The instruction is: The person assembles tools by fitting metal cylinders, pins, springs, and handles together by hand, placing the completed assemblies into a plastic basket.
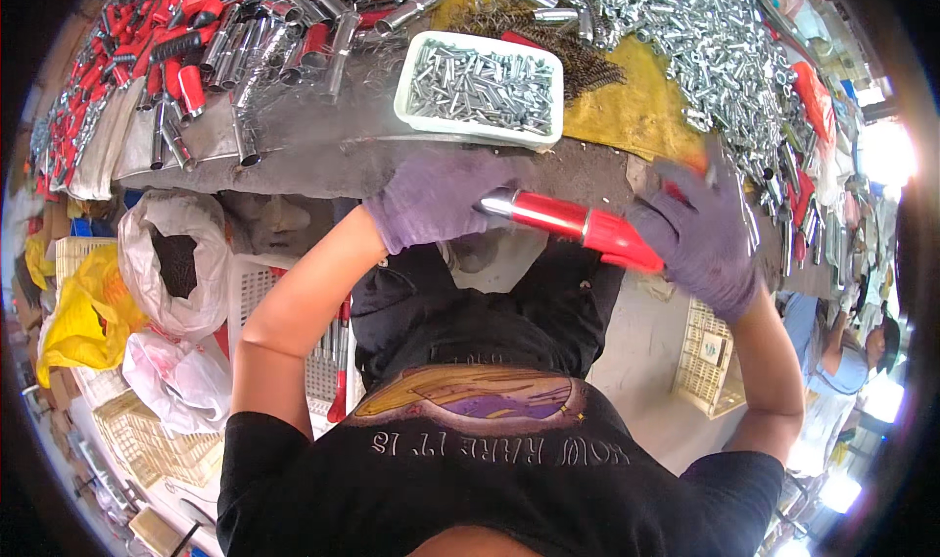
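Across the cluttered workbench, a white tray stands near the front edge. Just this side, over the worker's lap, is a red-and-chrome tube, probably stiff, fairly light and slick, best gripped round its red middle. The left hand, blurred, looks clamped on its chrome end; the right hand, fingers apart, meets the red end. Small metal pins fill the tray.

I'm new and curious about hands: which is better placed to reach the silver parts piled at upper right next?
Probably the right hand: it is nearer the silver parts, while the left hand appears to hold the chrome end of the red tube. Blur hides whether the right is free.
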Demonstrator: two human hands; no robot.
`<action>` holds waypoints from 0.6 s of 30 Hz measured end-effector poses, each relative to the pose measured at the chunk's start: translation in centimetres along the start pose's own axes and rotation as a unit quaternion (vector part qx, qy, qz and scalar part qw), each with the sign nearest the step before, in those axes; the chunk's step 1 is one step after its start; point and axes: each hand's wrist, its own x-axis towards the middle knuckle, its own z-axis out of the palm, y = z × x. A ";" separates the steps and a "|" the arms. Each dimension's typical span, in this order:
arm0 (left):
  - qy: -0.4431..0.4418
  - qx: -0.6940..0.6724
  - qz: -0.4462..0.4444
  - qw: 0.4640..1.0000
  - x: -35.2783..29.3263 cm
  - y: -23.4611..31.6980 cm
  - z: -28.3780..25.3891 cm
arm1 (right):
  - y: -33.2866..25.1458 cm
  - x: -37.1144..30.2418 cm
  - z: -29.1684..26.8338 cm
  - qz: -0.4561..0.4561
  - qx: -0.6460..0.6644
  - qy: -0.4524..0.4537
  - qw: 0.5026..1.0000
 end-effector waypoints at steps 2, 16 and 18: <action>-0.038 0.023 0.020 0.999 1.0 0.3 0.2 | -0.1 -0.2 0.0 -0.026 -0.002 0.046 0.999; -0.103 0.271 0.025 0.957 2.6 2.7 -2.2 | 3.3 -1.2 0.1 0.112 0.290 -0.067 0.948; -0.113 0.202 0.004 0.973 2.9 2.6 -2.3 | 0.5 -2.2 -0.6 -0.297 -0.500 0.134 0.802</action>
